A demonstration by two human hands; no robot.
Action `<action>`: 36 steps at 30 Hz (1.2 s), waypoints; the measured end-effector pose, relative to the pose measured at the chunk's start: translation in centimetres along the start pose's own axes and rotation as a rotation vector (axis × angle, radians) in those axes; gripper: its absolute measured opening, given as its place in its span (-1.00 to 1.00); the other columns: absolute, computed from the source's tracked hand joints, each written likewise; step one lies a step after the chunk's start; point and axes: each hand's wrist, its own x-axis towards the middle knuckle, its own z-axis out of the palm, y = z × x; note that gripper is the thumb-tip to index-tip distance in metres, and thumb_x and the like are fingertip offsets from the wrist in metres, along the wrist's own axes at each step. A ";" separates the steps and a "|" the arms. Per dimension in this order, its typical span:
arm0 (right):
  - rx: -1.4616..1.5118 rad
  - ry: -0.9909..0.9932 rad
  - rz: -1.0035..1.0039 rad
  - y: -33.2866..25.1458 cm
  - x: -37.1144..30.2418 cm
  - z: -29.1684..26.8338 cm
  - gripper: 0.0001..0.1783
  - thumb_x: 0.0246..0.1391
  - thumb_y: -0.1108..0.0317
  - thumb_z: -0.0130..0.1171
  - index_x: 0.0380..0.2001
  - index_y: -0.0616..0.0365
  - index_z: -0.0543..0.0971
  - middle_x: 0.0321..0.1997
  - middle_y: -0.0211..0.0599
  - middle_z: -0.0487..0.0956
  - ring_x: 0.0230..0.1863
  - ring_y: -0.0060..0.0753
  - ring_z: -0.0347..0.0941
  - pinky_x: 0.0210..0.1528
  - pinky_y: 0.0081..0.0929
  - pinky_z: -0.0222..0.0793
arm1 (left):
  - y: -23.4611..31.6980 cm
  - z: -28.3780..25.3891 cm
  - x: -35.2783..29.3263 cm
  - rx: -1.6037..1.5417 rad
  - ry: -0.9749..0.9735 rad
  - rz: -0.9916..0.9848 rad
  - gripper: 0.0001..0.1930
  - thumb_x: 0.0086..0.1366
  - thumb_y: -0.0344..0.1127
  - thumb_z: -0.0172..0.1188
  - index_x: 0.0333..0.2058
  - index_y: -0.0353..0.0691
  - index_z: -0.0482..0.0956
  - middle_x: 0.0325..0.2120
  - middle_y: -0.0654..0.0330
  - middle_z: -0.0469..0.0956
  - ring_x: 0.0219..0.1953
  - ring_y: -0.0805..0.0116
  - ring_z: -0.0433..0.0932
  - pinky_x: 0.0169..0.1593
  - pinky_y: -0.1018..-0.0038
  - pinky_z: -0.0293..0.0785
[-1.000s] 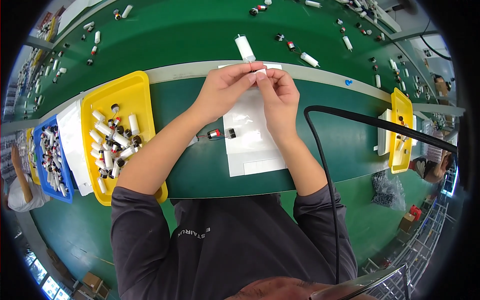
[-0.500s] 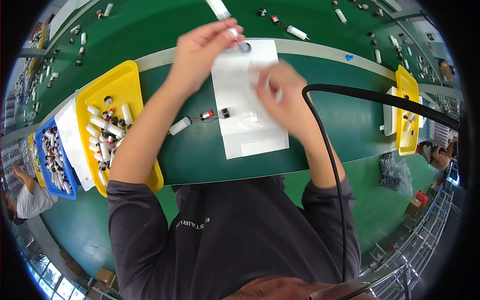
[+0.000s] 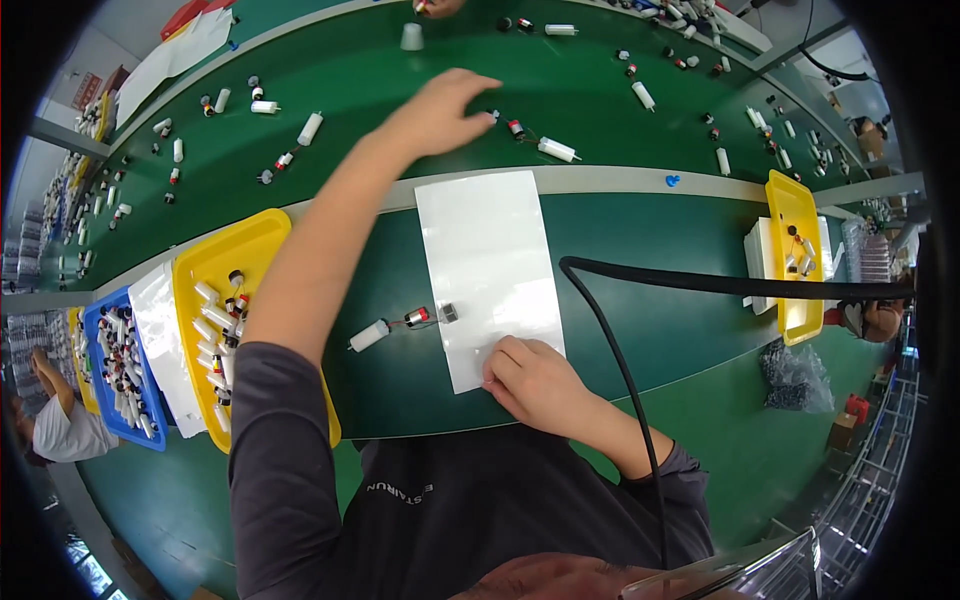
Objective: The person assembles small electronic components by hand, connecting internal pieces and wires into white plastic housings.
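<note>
My left hand (image 3: 445,112) reaches over the green belt, with thumb and index finger apart. By its thumb tip lies the near end of a wired motor assembly (image 3: 556,149), which has a red-banded motor and a white cylinder. Whether the thumb touches it I cannot tell. My right hand (image 3: 532,382) rests with curled, closed fingers on the near right corner of a glossy white sheet (image 3: 490,260). Anything pinched inside is hidden. Another wired assembly, with a white cylinder (image 3: 369,335) and a red-banded motor (image 3: 416,316), lies left of the sheet, its dark square end overlapping it.
A yellow tray (image 3: 262,232) of similar parts and a blue tray (image 3: 157,436) stand left. At far right is another yellow tray (image 3: 793,197). A black cable (image 3: 720,284) arches across the right side. Another person's hand (image 3: 437,8) is at the far belt, near a white cup-shaped piece (image 3: 412,37).
The view has shifted. My left hand no longer holds the wired part and is stretched over the belt with fingers apart. My right hand has moved down to the sheet's near corner.
</note>
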 end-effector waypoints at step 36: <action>0.255 0.665 0.015 2.4 8.7 -4.1 -0.45 0.04 0.64 0.34 0.06 0.19 0.33 -0.03 -0.25 0.46 -0.05 -0.43 0.50 0.03 -0.44 0.45 | 11.3 3.6 -10.8 -2.013 0.174 -0.682 -0.66 0.59 0.02 -0.29 0.00 -0.04 0.34 0.35 -0.03 0.30 0.31 0.12 0.33 0.45 0.10 0.12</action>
